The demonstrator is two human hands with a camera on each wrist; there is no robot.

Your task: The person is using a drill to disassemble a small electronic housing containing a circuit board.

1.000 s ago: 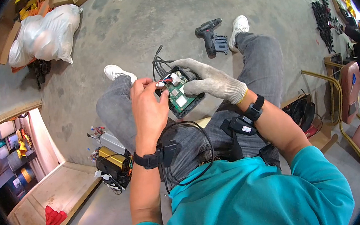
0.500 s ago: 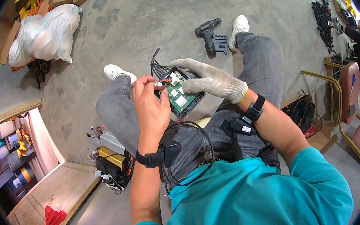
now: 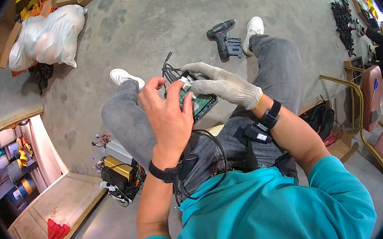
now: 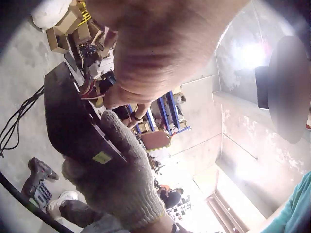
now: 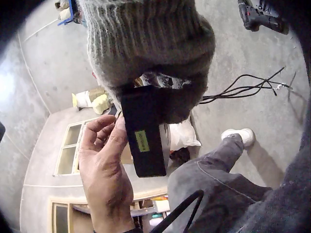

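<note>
The gloved right hand (image 3: 227, 85) grips a black box (image 5: 146, 141) holding a green circuit board (image 3: 202, 101), its thumb lying over the board's edge. White connectors (image 3: 188, 81) stand at the board's upper end. The bare left hand (image 3: 167, 115) is bent over the board's left side, its index finger beside the connectors and its thumb lower down. Its fingertips are partly hidden, so a pinch cannot be made out. Red wires (image 4: 88, 90) show by the left fingers in the left wrist view. Black cables (image 3: 169, 69) trail from the box's far end.
A black drill (image 3: 223, 39) lies on the floor near the right shoe (image 3: 254, 26). Left of the legs is a gold and black device with wires (image 3: 118, 168). A white bag (image 3: 52, 38) sits at the upper left, a folding chair (image 3: 372, 96) at the right.
The left hand has moved right over the board, covering more of it, and its index finger and thumb are farther apart. The coloured wires are now hidden in the head view. The right hand has barely moved.
</note>
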